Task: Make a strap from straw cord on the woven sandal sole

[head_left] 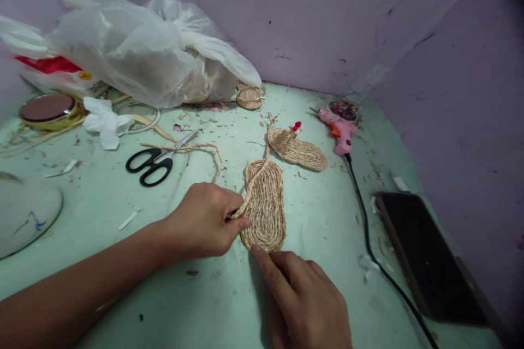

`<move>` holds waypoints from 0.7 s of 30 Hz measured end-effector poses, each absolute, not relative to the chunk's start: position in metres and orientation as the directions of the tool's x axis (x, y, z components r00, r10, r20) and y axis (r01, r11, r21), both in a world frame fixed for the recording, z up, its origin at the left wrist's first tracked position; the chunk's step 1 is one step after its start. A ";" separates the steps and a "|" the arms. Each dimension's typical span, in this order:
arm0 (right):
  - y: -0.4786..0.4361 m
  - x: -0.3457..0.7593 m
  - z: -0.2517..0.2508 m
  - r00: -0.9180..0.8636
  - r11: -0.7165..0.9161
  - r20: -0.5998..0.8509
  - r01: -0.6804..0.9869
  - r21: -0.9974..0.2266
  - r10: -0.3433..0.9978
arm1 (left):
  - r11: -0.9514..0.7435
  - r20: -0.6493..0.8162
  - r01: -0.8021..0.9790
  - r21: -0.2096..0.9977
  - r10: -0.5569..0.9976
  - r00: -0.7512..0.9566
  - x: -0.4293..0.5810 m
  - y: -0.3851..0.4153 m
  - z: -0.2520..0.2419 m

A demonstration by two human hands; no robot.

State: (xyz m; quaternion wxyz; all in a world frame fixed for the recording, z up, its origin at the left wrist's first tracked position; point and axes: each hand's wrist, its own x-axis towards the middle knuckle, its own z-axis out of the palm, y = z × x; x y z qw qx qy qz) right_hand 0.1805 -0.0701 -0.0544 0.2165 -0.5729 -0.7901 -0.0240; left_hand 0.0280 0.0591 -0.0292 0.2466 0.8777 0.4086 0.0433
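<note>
A long oval pad of coiled straw rope (265, 204), shaped like a slipper sole, sits in front of me. My left hand (213, 221) is closed round a straw rope (257, 177) at the pad's left side. That rope runs up over the pad's far end, and another length (215, 147) loops out behind my fist toward the scissors. At the pad's near end, my right hand (301, 294) grips the rim, its index fingertip on the edge; its thumb is hidden. Just beyond lies a finished-looking straw slipper (301, 150) with a red and white trim.
Black-handled scissors (158, 161) lie at left. A pink glue gun (338, 130) rests at right, its black cord (364, 218) running toward me past a phone (428, 256). Plastic bags (135, 49) fill the back left, near a gold-rimmed round tin (47, 108). Straw scraps litter the green table.
</note>
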 end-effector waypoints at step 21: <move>-0.073 0.184 -0.056 -0.184 0.316 0.394 0.900 -0.301 0.900 | -0.547 -0.107 0.693 0.470 0.744 0.660 0.028 0.060 -0.029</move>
